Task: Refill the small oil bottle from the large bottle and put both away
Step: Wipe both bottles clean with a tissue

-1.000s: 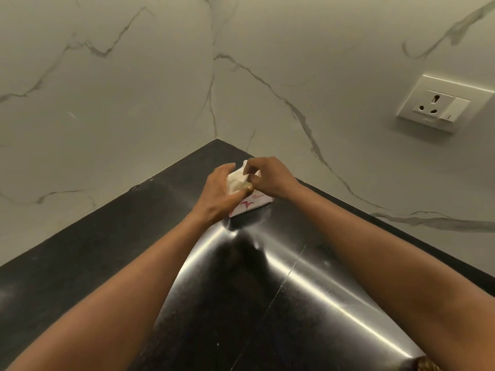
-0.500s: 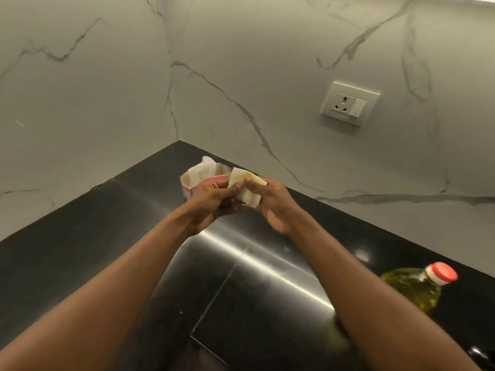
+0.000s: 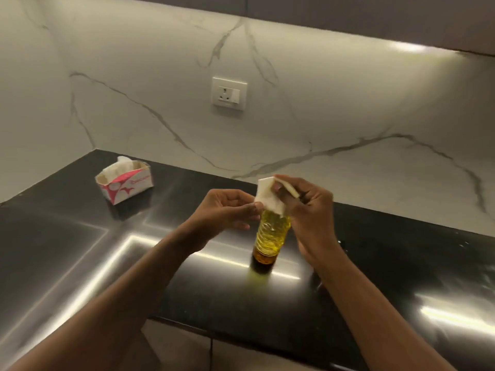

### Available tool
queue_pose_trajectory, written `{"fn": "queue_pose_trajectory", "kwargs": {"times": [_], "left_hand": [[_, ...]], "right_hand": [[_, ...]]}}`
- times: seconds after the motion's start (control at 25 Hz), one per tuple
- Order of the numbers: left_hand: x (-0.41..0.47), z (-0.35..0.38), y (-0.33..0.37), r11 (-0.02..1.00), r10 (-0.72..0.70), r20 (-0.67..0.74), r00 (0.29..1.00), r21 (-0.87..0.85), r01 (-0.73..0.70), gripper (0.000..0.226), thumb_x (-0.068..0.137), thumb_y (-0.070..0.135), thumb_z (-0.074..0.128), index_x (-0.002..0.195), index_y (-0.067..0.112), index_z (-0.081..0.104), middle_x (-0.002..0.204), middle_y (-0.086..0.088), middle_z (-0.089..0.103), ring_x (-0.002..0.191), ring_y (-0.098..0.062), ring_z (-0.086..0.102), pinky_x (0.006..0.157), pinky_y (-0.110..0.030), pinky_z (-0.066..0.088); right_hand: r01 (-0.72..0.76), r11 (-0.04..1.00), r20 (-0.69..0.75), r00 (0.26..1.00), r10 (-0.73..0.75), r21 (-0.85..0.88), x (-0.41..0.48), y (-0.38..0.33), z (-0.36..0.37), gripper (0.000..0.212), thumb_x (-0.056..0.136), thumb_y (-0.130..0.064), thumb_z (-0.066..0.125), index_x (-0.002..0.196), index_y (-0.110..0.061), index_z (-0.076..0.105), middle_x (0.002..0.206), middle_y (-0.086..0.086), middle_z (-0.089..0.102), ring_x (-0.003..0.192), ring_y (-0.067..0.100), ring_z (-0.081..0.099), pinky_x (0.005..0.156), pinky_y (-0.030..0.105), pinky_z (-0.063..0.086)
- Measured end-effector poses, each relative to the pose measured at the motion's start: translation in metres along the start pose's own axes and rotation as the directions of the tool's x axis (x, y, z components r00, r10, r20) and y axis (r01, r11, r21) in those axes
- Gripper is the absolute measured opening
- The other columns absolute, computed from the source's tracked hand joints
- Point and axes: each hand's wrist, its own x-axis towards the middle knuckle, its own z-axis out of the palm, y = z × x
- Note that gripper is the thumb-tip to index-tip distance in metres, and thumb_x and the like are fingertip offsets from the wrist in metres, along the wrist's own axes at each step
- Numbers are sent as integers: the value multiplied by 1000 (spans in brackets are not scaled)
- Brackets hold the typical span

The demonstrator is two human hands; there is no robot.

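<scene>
A ribbed clear bottle full of yellow oil stands upright on the black counter, its top hidden behind a folded white tissue. My right hand grips the tissue just above the bottle, thumb on its front. My left hand pinches the tissue's lower left edge beside the bottle's neck. No second bottle is in view.
A red and white tissue box with tissue sticking out sits at the back left corner. A wall socket is on the marble backsplash. The counter's front edge runs across the lower middle, with cabinet fronts below.
Both hands pulled a tissue from the box and carried it right, over the oil bottle. My view swung right, so the box now lies far left.
</scene>
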Motion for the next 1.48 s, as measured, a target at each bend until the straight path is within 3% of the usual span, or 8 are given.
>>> {"fn": "queue_pose_trajectory", "kwargs": {"times": [0.16, 0.28, 0.4, 0.68, 0.88, 1.08, 1.28, 1.48], "left_hand": [[20, 59, 6, 916, 238, -259, 936, 380, -128, 37, 86, 30, 84, 119, 18, 73, 109, 4, 77, 102, -6, 73, 89, -26, 61], [40, 81, 3, 810, 279, -289, 916, 583, -63, 59, 88, 30, 82, 140, 10, 60, 135, -7, 67, 122, -16, 65, 101, -33, 56], [59, 87, -6, 732, 210, -284, 936, 679, 42, 65, 86, 30, 82, 143, 7, 58, 141, -15, 63, 130, -27, 60, 106, -43, 52], [81, 69, -24, 722, 185, -202, 962, 692, 6, 21, 89, 29, 76, 104, 14, 77, 93, -4, 78, 87, -18, 74, 72, -31, 57], [92, 63, -23, 736, 177, -176, 968, 677, -11, 19, 86, 31, 80, 97, 16, 81, 88, -2, 79, 82, -14, 75, 75, -37, 61], [94, 55, -25, 715, 191, -118, 975, 697, -56, 16, 90, 27, 77, 98, 14, 80, 86, -1, 78, 80, -15, 75, 74, -36, 63], [94, 58, -26, 757, 172, -97, 980, 650, -68, 36, 85, 37, 84, 114, 18, 79, 105, 1, 80, 93, -6, 74, 87, -32, 63], [89, 54, -30, 772, 189, -127, 974, 632, -68, 33, 86, 34, 83, 114, 17, 79, 104, 1, 80, 95, -6, 74, 88, -36, 63]], "right_hand": [[203, 874, -168, 938, -303, -442, 19, 0, -71, 24, 93, -8, 74, 114, -17, 80, 108, -10, 78, 95, 3, 70, 80, 2, 47], [326, 560, 126, 922, -365, -762, 45, 21, -76, 29, 94, 1, 68, 121, -5, 76, 117, 11, 77, 101, 21, 74, 93, 11, 48], [427, 427, 394, 904, -168, -797, 61, 37, -48, 31, 97, -1, 63, 127, -3, 71, 122, 17, 74, 106, 33, 73, 94, 41, 58], [509, 392, 478, 860, -181, -766, 25, 67, -43, 56, 91, 10, 62, 146, 2, 54, 151, 22, 54, 143, 34, 50, 120, 39, 36], [380, 481, 411, 910, -44, -790, 60, 55, -38, 48, 99, 5, 53, 146, -1, 55, 151, 17, 55, 141, 31, 53, 119, 41, 42], [492, 489, 437, 869, -232, -720, 17, 77, -44, 55, 93, 9, 65, 146, -1, 55, 150, 18, 56, 142, 27, 51, 118, 37, 39], [-92, 866, -59, 996, 72, -491, 36, 98, -39, 38, 102, 2, 55, 136, -10, 67, 129, 10, 73, 121, 23, 68, 105, 40, 55], [-139, 947, -129, 986, 105, -290, -7, 117, -17, 40, 107, -14, 54, 131, -45, 61, 122, -31, 69, 116, -5, 65, 96, 14, 53]]}}
